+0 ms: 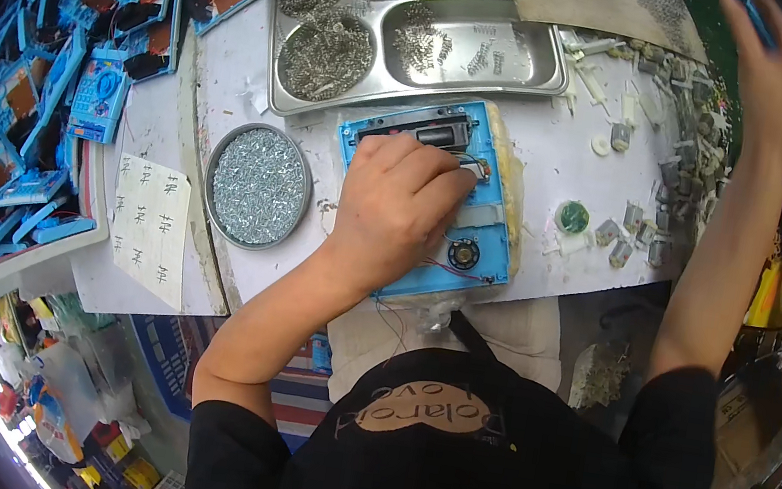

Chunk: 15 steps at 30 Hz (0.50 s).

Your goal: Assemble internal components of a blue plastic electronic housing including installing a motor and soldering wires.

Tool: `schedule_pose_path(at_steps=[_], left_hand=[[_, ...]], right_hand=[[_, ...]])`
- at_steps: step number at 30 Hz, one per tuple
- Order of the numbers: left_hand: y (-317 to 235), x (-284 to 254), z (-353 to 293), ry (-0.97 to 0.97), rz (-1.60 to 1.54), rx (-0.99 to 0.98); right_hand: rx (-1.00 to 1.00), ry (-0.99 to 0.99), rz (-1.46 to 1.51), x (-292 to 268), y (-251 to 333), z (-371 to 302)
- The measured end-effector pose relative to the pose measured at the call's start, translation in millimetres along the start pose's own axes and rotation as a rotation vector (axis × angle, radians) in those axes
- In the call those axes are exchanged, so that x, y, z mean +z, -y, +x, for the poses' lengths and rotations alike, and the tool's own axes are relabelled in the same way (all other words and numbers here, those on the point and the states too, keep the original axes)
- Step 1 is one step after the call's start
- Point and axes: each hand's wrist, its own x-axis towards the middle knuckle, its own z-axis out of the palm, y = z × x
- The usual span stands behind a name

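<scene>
A blue plastic casing (486,254) lies tilted before me on the table, its inside facing up. It holds a round speaker (462,253), thin wires and a black cylindrical part (437,136). My left hand (398,200) is closed over its upper left part; the fingers bend down onto the casing and hide what lies under them. Far off at the upper right, my right hand (771,84) reaches out with its fingers apart. Something blue shows by those fingers, which the picture's edge partly cuts off; I cannot tell whether they touch it.
A steel compartment tray (282,92) with springs stands behind the casing. Left of it sits a round dish (306,156) of small screws. Many blue casings (97,99) pile up at the left. Small motors (622,134) and white plastic parts lie right, near the table edge. A marked paper (151,224) lies left.
</scene>
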Motion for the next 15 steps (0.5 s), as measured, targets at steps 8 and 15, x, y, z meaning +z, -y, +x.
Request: schedule_pose_path(at_steps=[8,15], left_hand=[[10,-17,-30,-0.041,-0.112,-0.059],[10,-19,-45,-0.058,-0.152,-0.183]], right_hand=[[0.489,0.385,0.281,-140,112,-156],[1.012,0.103,0.378,-185,43,-201]])
